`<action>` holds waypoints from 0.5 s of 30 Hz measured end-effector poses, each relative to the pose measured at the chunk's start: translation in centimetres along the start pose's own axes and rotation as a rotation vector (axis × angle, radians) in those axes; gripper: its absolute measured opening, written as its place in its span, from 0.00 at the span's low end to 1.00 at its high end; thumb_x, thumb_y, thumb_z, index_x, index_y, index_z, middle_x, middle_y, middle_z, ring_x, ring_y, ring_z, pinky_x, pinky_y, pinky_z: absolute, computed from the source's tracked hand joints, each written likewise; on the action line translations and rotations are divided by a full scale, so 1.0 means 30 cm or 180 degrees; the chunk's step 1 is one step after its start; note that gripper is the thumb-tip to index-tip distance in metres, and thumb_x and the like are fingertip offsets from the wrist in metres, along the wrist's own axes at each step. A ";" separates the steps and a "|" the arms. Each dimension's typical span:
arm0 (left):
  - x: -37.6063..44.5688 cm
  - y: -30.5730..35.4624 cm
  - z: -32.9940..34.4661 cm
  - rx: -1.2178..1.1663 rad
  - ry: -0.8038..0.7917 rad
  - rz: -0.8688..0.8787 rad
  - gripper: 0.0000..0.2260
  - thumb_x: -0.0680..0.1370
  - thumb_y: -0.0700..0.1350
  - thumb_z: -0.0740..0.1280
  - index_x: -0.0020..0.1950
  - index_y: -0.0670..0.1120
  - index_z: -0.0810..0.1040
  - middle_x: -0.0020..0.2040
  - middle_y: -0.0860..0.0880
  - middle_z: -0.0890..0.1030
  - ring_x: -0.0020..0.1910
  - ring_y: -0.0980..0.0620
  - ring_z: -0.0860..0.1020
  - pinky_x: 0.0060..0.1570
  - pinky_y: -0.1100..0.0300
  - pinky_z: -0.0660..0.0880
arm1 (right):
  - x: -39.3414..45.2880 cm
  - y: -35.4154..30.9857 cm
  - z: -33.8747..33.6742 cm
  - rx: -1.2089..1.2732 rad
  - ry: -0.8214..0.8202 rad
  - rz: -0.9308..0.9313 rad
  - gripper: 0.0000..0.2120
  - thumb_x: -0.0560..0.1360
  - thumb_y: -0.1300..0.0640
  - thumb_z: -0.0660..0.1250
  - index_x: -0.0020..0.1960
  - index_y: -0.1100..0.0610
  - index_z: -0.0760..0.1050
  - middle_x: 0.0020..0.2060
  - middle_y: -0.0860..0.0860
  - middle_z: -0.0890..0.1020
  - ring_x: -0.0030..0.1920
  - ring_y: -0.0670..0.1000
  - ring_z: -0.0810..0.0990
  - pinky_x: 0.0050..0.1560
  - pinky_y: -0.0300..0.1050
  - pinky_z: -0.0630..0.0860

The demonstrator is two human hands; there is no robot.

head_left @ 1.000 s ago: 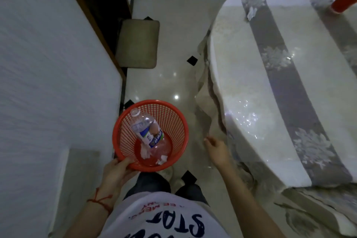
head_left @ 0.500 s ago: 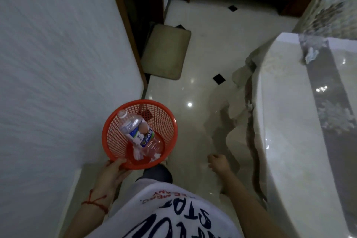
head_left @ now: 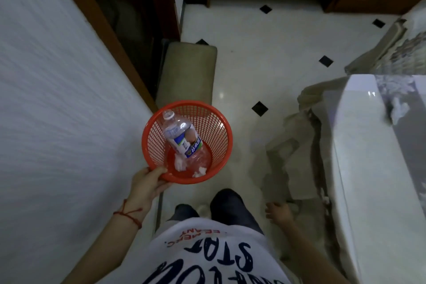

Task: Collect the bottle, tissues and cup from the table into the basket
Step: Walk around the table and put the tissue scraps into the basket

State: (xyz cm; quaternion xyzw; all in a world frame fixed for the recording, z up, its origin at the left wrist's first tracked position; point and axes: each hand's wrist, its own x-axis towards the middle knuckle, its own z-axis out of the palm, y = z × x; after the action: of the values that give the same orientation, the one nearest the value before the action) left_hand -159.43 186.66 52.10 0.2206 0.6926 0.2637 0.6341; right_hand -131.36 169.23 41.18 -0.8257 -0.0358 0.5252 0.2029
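Observation:
My left hand (head_left: pixel 147 185) grips the near rim of a round orange mesh basket (head_left: pixel 221 127), held above the floor. Inside it a clear plastic bottle (head_left: pixel 182 137) with a blue and white label leans against the far wall, neck up. Crumpled white tissues (head_left: pixel 181 165) lie on the basket's bottom beside the bottle. No cup shows in the basket; a red shape under the bottle may be only the basket's floor. My right hand (head_left: pixel 277 212) hangs low beside my leg, fingers loosely apart, holding nothing. The table (head_left: pixel 368 168) with its glossy cloth stands to my right.
A white wall (head_left: pixel 57 99) runs close along my left, ending at a dark wooden door frame (head_left: pixel 110 30). A beige mat (head_left: pixel 186 71) lies on the glossy tiled floor (head_left: pixel 265 53) ahead. A blurred white scrap (head_left: pixel 398 108) lies on the table's grey stripe. Wooden cabinets line the far wall.
The view has swung left and away from the table, which now fills only the right edge. The basket stays in my left hand; my right hand has dropped lower beside my leg.

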 end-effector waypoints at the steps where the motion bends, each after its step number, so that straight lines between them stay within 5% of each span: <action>1: 0.038 0.040 0.032 0.0019 -0.0024 0.0009 0.11 0.73 0.36 0.66 0.55 0.36 0.77 0.42 0.43 0.83 0.36 0.50 0.82 0.29 0.63 0.79 | 0.023 -0.014 -0.008 0.0017 0.0007 0.0123 0.19 0.77 0.67 0.56 0.29 0.57 0.64 0.28 0.53 0.66 0.28 0.52 0.61 0.31 0.42 0.58; 3: 0.116 0.115 0.098 0.0062 -0.0064 0.0014 0.10 0.72 0.36 0.67 0.53 0.37 0.78 0.41 0.43 0.83 0.33 0.52 0.83 0.29 0.63 0.79 | 0.072 -0.059 -0.022 -0.0067 0.0058 0.0353 0.15 0.78 0.67 0.56 0.35 0.71 0.73 0.28 0.56 0.68 0.27 0.52 0.61 0.31 0.41 0.57; 4: 0.155 0.151 0.132 0.0080 -0.0078 -0.0002 0.10 0.72 0.36 0.68 0.53 0.37 0.78 0.42 0.43 0.83 0.35 0.51 0.83 0.30 0.63 0.79 | 0.101 -0.089 -0.026 -0.0067 0.0101 0.0378 0.15 0.78 0.67 0.56 0.46 0.80 0.73 0.31 0.63 0.71 0.27 0.52 0.61 0.30 0.41 0.57; 6: 0.233 0.222 0.200 0.0150 -0.0084 -0.0038 0.10 0.72 0.37 0.68 0.53 0.38 0.78 0.43 0.42 0.83 0.39 0.49 0.82 0.31 0.63 0.79 | 0.164 -0.170 -0.039 0.0110 0.0122 0.0401 0.19 0.78 0.65 0.56 0.61 0.81 0.64 0.42 0.77 0.74 0.27 0.53 0.63 0.30 0.41 0.59; 10: 0.350 0.380 0.329 0.0300 -0.0084 -0.0087 0.10 0.72 0.38 0.68 0.52 0.39 0.78 0.45 0.42 0.83 0.43 0.48 0.82 0.34 0.62 0.78 | 0.273 -0.426 -0.067 0.0625 -0.0048 0.0483 0.10 0.79 0.64 0.57 0.55 0.68 0.73 0.32 0.57 0.74 0.29 0.54 0.69 0.31 0.44 0.64; 12: 0.397 0.458 0.385 0.0391 -0.0085 -0.0061 0.09 0.72 0.38 0.68 0.52 0.38 0.78 0.45 0.42 0.83 0.44 0.48 0.82 0.35 0.62 0.78 | 0.329 -0.567 -0.082 0.0617 0.0014 0.0393 0.13 0.78 0.65 0.57 0.58 0.70 0.74 0.32 0.58 0.75 0.29 0.53 0.68 0.31 0.43 0.63; 15: 0.463 0.575 0.469 0.0420 -0.0090 -0.0019 0.07 0.72 0.37 0.68 0.49 0.40 0.79 0.43 0.42 0.84 0.43 0.48 0.82 0.31 0.63 0.77 | 0.408 -0.785 -0.114 0.0549 0.0124 0.0092 0.15 0.78 0.64 0.57 0.59 0.73 0.73 0.50 0.69 0.80 0.30 0.53 0.72 0.31 0.43 0.66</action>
State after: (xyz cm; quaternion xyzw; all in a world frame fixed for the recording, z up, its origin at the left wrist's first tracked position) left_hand -147.30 209.93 51.83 0.2636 0.7001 0.2124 0.6287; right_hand -119.26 193.10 40.78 -0.8156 0.0255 0.5130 0.2662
